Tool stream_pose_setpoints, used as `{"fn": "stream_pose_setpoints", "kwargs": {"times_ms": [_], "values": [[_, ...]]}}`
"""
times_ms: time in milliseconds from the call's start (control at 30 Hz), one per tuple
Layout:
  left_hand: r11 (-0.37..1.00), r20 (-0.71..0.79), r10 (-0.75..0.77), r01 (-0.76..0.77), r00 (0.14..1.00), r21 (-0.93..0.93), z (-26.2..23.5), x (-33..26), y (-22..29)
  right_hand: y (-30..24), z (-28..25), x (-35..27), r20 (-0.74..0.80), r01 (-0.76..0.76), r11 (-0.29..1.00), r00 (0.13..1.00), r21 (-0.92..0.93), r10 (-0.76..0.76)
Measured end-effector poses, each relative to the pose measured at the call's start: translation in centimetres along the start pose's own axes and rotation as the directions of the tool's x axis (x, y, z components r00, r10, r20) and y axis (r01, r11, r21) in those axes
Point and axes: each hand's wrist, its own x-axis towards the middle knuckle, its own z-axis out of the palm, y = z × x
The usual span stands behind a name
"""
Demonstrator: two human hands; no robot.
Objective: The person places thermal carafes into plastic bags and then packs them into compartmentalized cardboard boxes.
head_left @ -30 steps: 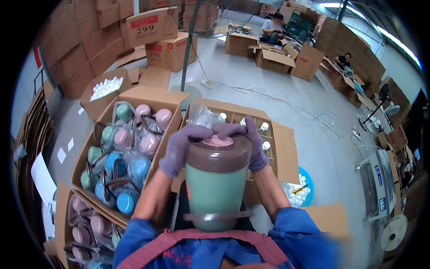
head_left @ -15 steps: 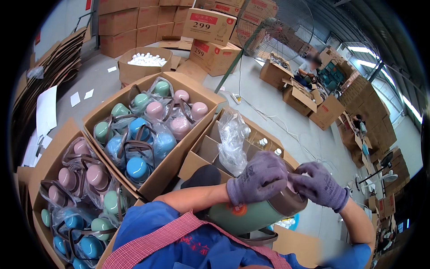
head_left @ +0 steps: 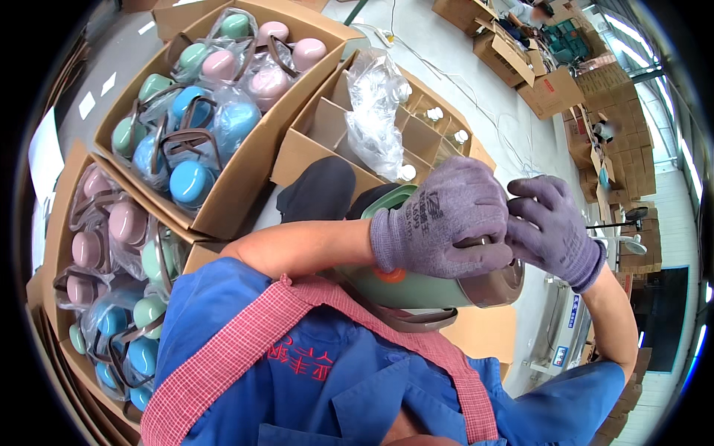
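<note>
A green bottle with a brown lid (head_left: pixel 416 286) lies tilted across my lap, lid end pointing right. My left hand (head_left: pixel 442 219), in a purple glove, presses down over the brown lid end and grips it. Beside it, my right hand (head_left: pixel 554 230), also gloved in purple, pinches at the lid's top edge with curled fingers. A brown strap loop hangs under the bottle. My blue top and a red checked apron strap fill the lower part of the view.
A cardboard box (head_left: pixel 245 178) of bagged blue, green and pink bottles stands at upper left, a second such box (head_left: pixel 52 245) at left. A divided carton (head_left: pixel 312 149) with a clear plastic bag (head_left: pixel 375 111) sits ahead. More cartons (head_left: pixel 550 89) stand far right.
The view has swung left and down. The bottle went from upright before me to lying tilted on my lap; both gloved hands stayed on its lid.
</note>
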Motion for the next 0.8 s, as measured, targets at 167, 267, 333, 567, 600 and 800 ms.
{"fn": "stream_pose_setpoints", "kwargs": {"times_ms": [167,267,333,567,600,800], "values": [[0.969,0.051,-0.202,0.207,0.978,-0.135,1.5,-0.5,-6.8,3.4,5.7,-0.6,0.383,-0.592,0.658,0.805,0.466,0.453],[0.929,-0.035,-0.37,0.368,0.929,-0.052,1.7,1.7,-18.1,6.1,8.8,-0.1,0.554,-0.837,0.386,0.546,0.388,0.628],[0.82,-0.095,-0.268,0.279,0.959,0.5,0.9,1.6,-30.0,7.8,9.2,2.0,0.57,-0.845,0.397,0.535,0.359,0.623],[0.376,0.108,-0.865,0.493,0.489,0.785,-11.7,-3.2,-48.3,15.5,19.1,1.1,0.076,-0.504,0.276,0.571,0.818,0.817],[0.385,-0.026,-0.827,0.599,0.562,0.702,-11.8,-0.4,-46.9,17.4,20.0,1.5,0.32,-0.324,-0.181,0.452,0.929,0.833],[0.815,0.566,-0.562,0.285,0.603,0.505,-4.4,6.2,-30.0,19.8,25.7,8.0,-0.509,0.0,0.767,0.748,0.642,0.426]]}}
